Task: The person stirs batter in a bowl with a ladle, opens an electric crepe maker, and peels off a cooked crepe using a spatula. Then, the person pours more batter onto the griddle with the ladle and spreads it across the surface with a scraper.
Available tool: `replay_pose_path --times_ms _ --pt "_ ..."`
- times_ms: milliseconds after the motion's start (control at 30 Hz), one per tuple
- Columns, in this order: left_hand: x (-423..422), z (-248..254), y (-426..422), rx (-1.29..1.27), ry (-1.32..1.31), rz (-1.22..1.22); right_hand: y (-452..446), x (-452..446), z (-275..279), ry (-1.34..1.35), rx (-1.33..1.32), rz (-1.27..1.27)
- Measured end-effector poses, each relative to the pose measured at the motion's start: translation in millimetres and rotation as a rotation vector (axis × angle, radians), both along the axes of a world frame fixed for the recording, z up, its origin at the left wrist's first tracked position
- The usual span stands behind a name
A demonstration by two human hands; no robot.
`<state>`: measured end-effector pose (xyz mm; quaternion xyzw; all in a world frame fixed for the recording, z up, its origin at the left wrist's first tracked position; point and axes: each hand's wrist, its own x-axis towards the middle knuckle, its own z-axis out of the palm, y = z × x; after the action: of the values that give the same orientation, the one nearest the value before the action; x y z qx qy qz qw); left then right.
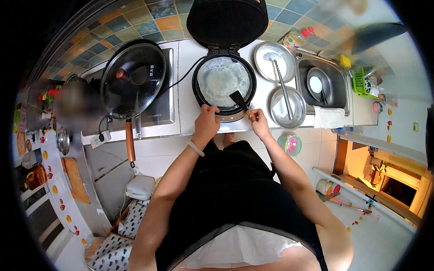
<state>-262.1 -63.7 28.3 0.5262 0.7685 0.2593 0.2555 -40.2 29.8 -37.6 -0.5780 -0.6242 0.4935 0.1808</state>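
A pale, thin crepe (221,80) covers most of the round black electric griddle (196,92), whose lid (227,22) is raised at the back. My right hand (259,123) is closed around the handle of a black spatula (238,98). The spatula's blade lies over the crepe's near right edge. My left hand (207,122) is at the griddle's near rim, fingers drawn together beside the crepe's near edge. Whether they pinch the crepe or only touch the rim is too small to tell.
Right of the griddle are a metal bowl (261,63) with a ladle (282,86) and a second bowl (275,118). Farther right is a sink (332,103). On the left, a lidded wok (132,82) sits on the stove, its wooden handle (130,142) jutting past the counter edge.
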Motion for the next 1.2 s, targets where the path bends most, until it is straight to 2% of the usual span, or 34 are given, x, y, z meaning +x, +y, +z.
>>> replay_pose_path --times_ms 67,167,267,400,500,533,633,667,767,800,1033,1200 --pt "0.7 -2.9 0.5 -0.025 0.009 -0.003 -4.5 3.5 8.2 0.112 -0.046 -0.014" --pt "2.7 0.6 0.6 -0.004 0.013 0.003 -9.9 4.9 0.6 0.027 -0.003 0.003" --pt "0.6 1.5 0.8 -0.024 -0.009 -0.002 -14.7 9.7 -15.1 0.063 -0.003 -0.032" --pt "-4.3 -2.1 -2.7 -0.013 0.013 0.006 -7.8 12.3 2.3 0.185 -0.049 -0.182" --pt "-5.6 -6.0 -3.8 -0.057 0.014 -0.004 3.3 19.2 33.8 0.293 -0.382 -0.311" --pt "-5.9 -6.6 -3.7 -0.069 0.013 -0.007 5.1 17.2 48.2 0.283 -0.407 -0.326" --pt "-6.3 -8.5 -3.2 -0.080 0.003 -0.013 15.4 25.5 41.8 0.191 -0.240 -0.282" --pt "-6.2 -9.2 -2.3 -0.079 0.000 -0.015 23.4 38.5 7.5 0.030 -0.008 -0.176" --pt "-4.6 -14.4 -0.9 -0.044 -0.004 -0.012 32.5 29.5 48.2 -0.260 0.384 -0.021" --pt "-3.5 -13.6 -1.0 -0.030 0.001 -0.011 35.6 23.4 64.1 -0.276 0.364 -0.033" --pt "0.7 -2.4 3.1 -0.048 -0.024 0.012 63.1 13.1 58.6 -0.326 0.525 0.095" --pt "-0.3 -0.9 3.7 -0.055 -0.029 0.013 65.8 9.4 57.6 -0.353 0.452 0.092"
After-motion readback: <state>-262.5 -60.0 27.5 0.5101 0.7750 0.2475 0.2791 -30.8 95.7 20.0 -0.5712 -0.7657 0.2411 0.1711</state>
